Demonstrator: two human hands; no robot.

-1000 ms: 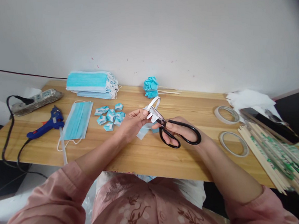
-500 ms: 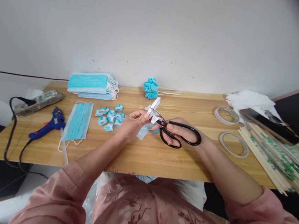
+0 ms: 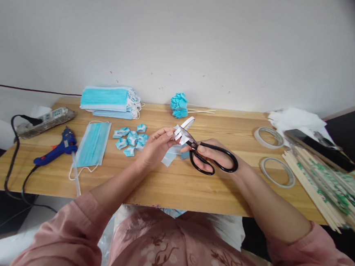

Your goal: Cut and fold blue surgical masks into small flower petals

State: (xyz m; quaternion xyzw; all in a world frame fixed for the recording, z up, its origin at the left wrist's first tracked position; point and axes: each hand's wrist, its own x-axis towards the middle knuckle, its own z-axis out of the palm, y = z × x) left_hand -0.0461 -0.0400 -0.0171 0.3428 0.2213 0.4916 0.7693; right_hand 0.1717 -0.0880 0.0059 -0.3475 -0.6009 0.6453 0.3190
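Wooden table (image 3: 157, 188) bears masks (image 3: 105, 98), left fingers (image 3: 164, 136) pinching white strips (image 3: 184, 140), right fingers (image 3: 207, 150) gripping scissors (image 3: 193, 145).

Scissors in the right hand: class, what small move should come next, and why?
Probably a gentle squeeze of the scissors: the right hand holds their handles, the left hand pinches the white strip, and the blades lie against it.

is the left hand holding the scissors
No, the scissors are in the right hand; the left hand pinches a white strip.

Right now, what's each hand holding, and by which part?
Right hand: black-handled scissors, by the handles. Left hand: white strip, pinched beside the scissor blades.
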